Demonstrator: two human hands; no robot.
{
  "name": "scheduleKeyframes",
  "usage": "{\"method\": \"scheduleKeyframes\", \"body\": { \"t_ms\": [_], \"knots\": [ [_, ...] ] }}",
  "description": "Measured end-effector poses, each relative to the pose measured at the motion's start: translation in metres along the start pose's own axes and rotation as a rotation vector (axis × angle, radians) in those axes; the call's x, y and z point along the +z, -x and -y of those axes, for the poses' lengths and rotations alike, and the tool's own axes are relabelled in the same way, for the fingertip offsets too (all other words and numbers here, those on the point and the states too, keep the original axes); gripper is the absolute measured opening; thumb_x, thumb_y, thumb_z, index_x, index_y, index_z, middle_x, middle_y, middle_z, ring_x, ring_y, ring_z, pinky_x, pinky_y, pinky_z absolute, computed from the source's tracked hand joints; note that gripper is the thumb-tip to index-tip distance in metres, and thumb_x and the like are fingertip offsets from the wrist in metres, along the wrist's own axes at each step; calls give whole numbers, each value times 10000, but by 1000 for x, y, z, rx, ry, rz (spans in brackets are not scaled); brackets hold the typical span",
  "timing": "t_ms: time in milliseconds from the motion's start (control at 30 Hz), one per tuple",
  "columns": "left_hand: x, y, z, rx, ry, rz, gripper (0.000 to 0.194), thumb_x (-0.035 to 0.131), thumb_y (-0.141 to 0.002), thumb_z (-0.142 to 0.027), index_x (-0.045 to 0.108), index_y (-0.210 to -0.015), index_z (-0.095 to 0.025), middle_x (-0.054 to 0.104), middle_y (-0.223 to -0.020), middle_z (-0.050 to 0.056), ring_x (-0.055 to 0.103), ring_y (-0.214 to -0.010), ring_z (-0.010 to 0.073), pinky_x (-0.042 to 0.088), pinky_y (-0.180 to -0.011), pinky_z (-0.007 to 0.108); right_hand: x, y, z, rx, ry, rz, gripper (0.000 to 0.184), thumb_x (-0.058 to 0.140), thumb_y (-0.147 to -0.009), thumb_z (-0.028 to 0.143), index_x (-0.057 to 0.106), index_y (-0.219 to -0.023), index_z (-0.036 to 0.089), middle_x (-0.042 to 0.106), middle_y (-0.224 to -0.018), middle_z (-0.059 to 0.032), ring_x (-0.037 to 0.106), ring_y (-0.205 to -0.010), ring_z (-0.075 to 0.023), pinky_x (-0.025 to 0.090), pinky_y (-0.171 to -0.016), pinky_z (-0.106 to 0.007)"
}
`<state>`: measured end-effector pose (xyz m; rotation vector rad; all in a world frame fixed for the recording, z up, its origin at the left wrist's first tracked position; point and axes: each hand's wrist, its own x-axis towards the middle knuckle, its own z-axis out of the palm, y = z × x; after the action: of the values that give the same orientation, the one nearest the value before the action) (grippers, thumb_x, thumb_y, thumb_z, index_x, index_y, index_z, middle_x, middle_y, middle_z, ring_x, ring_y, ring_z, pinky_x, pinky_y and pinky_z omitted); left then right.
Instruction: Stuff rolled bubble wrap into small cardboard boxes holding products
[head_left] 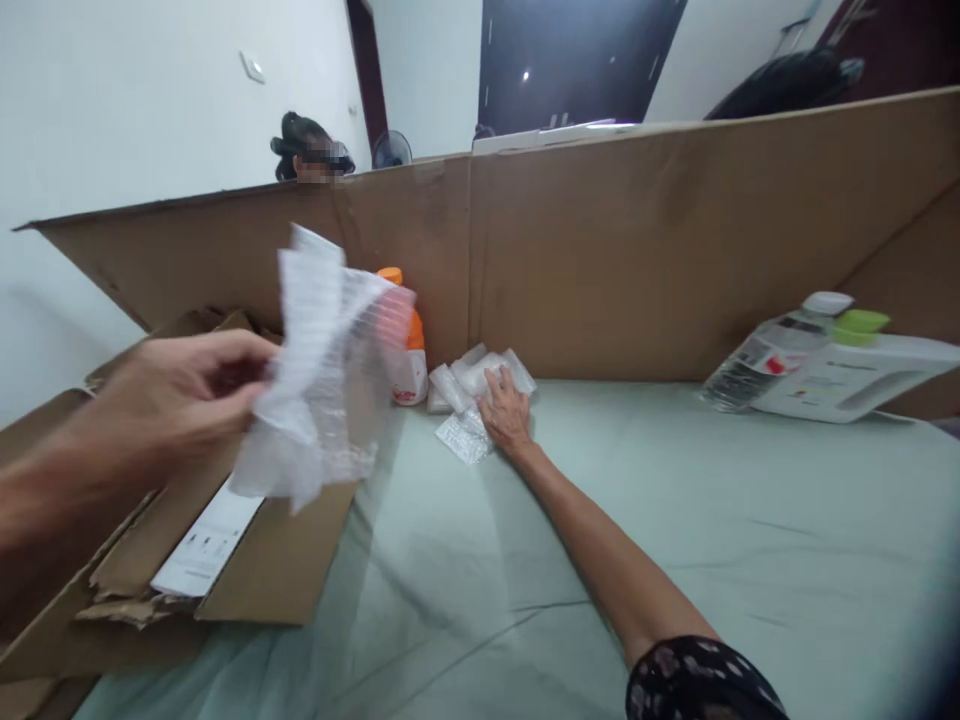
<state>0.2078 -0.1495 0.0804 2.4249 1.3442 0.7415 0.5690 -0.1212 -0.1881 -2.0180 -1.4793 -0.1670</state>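
Observation:
My left hand [202, 390], blurred by motion, pinches a piece of clear bubble wrap [315, 370] and holds it up over the left side. Farther off, my right hand [506, 410] lies on a small heap of folded bubble wrap [454, 390] with its fingers spread. That heap rests on the pale green cloth [450, 560] against the cardboard wall. Under my left arm are flattened cardboard boxes [277, 560] with a white printed sheet [210, 540] on them.
A bottle with an orange cap [411, 370] stands left of the heap, partly behind the raised wrap. The long cardboard wall [637, 250] crosses the back. At right, a clear plastic bottle [780, 350] and a white jug [847, 380] lean. A person [307, 145] shows beyond the wall.

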Motion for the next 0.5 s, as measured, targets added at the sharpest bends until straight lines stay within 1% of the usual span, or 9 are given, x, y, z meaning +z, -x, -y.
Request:
{"method": "scheduleKeyframes", "body": {
  "t_ms": [33, 67, 133, 167, 200, 267, 367, 433, 500],
  "knots": [
    [16, -9, -15, 62, 29, 72, 319, 574, -778, -470, 706, -912, -212, 707, -767, -18, 621, -640, 158, 468, -549, 240, 2, 4, -6, 33, -39, -56, 537, 428, -953, 333, 431, -1470, 188, 332, -1577, -190, 473, -1315, -330, 395, -1023, -491],
    [33, -20, -27, 130, 27, 106, 276, 563, -793, -433, 701, -865, -205, 693, -733, -18, 594, -609, 146, 438, -529, 233, 4, 7, -14, 67, -80, -114, 534, 403, -957, 341, 427, -1467, 183, 358, -1558, -194, 488, -1300, -321, 409, -1014, -489],
    [71, -46, -45, 254, -37, 103, 199, 543, -810, -325, 687, -808, -188, 671, -701, -12, 586, -621, 139, 423, -565, 236, 7, 12, -30, 131, -163, -228, 542, 342, -967, 349, 399, -1472, 161, 406, -1507, -212, 562, -1202, -293, 450, -979, -468],
    [92, -59, -52, 275, -101, 121, 172, 536, -809, -259, 687, -835, -181, 682, -736, -2, 605, -665, 147, 439, -611, 243, 7, 13, -38, 154, -203, -283, 546, 309, -973, 347, 383, -1477, 149, 426, -1482, -219, 596, -1139, -274, 469, -961, -451],
    [113, -73, -57, 279, -177, 107, 157, 531, -790, -200, 679, -836, -174, 687, -760, 10, 618, -702, 157, 448, -644, 249, 5, 13, -46, 171, -239, -337, 548, 277, -979, 342, 372, -1478, 137, 441, -1460, -222, 615, -1091, -258, 482, -949, -436],
    [158, -96, -63, 252, -281, 128, 201, 510, -813, -159, 681, -918, -164, 710, -876, 48, 654, -824, 192, 482, -730, 273, -1, 12, -57, 194, -297, -438, 547, 220, -990, 331, 366, -1474, 120, 453, -1440, -223, 614, -1089, -251, 484, -960, -429],
    [214, -115, -65, 272, -321, 214, 325, 573, -856, -249, 638, -1156, -141, 699, -1030, 99, 672, -923, 222, 521, -799, 305, -19, 10, -60, 196, -347, -573, 539, 211, -998, 336, 381, -1470, 139, 442, -1460, -204, 530, -1250, -285, 433, -1031, -474],
    [235, -115, -65, 318, -339, 301, 423, 598, -871, -298, 589, -1258, -128, 679, -1106, 121, 679, -949, 222, 538, -825, 311, -31, 10, -52, 118, -342, -630, 531, 262, -994, 343, 394, -1480, 174, 429, -1493, -178, 446, -1352, -310, 379, -1073, -505],
    [241, -102, -63, 374, -360, 372, 478, 601, -877, -290, 546, -1322, -124, 639, -1210, 145, 667, -1031, 234, 539, -883, 331, -38, 12, -37, -4, -286, -607, 528, 328, -983, 343, 410, -1488, 211, 399, -1540, -145, 390, -1402, -323, 331, -1097, -510]
  ]
}}
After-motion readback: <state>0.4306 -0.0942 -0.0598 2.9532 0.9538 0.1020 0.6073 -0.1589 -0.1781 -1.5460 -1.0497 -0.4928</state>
